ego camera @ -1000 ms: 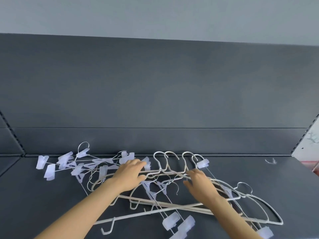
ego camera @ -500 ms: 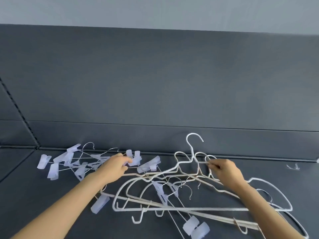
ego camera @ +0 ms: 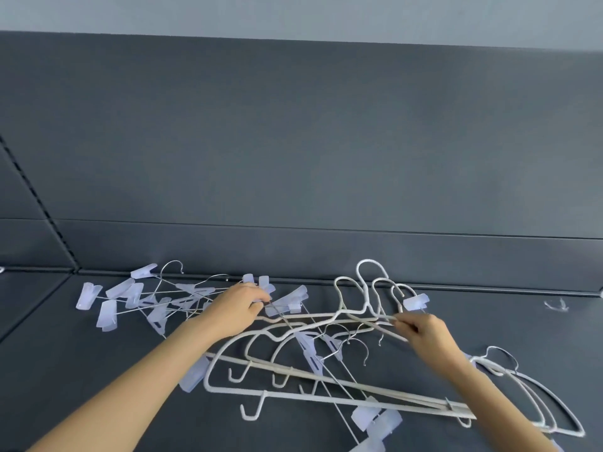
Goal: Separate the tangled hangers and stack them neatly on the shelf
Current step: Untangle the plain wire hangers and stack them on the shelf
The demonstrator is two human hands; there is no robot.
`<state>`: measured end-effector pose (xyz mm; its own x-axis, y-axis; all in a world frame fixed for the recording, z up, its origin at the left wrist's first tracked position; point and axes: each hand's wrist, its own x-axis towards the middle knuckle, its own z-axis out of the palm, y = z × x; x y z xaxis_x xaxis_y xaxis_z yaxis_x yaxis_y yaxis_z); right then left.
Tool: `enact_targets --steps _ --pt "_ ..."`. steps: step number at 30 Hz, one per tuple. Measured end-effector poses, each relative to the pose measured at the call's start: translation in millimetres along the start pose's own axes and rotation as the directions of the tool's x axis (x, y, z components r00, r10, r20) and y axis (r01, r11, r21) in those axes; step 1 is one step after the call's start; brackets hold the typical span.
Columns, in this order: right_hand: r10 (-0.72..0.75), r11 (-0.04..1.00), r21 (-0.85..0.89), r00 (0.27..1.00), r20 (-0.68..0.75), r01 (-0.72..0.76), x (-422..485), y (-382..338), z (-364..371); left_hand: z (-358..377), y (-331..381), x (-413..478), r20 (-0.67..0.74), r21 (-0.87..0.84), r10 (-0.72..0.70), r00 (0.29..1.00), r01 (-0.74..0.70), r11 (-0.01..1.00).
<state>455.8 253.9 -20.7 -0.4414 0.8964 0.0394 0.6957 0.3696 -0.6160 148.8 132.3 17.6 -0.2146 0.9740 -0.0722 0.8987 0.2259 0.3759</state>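
Observation:
A tangle of white coated hangers (ego camera: 293, 383) lies across the middle and right of the dark grey shelf (ego camera: 65, 370), their hooks pointing toward the back wall. Thin wire clip hangers with pale translucent clips (ego camera: 143, 298) are spread at the left, and more clips poke out of the white tangle near the front. My left hand (ego camera: 236, 309) grips wires where the clip hangers meet the white ones. My right hand (ego camera: 424, 334) pinches the neck of a white hanger just below the cluster of hooks.
The shelf's grey back panel (ego camera: 326, 158) rises right behind the hooks. A slotted upright (ego camera: 42, 213) runs down at the left. A small white fragment (ego camera: 556, 305) lies on the shelf at the far right.
The white hangers have been lifted and pulled rightward and nearer; my right hand has gone from resting on them to pinching a neck. My left hand has shifted left onto the clip hangers.

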Motion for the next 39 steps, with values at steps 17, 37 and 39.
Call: enact_targets --steps 17,37,39 --pt "0.047 0.998 0.043 0.996 -0.079 -0.043 -12 -8 -4 -1 2 -5 0.033 -0.064 0.023 0.999 -0.020 0.998" --pt "0.074 0.976 -0.193 0.990 -0.118 -0.096 7 -27 11 -11 -35 4 -0.097 -0.207 -0.165 0.981 0.142 0.968" --pt "0.084 0.990 -0.101 0.985 -0.151 -0.100 8 -29 3 -21 -34 7 -0.186 -0.228 -0.163 0.969 0.119 0.966"
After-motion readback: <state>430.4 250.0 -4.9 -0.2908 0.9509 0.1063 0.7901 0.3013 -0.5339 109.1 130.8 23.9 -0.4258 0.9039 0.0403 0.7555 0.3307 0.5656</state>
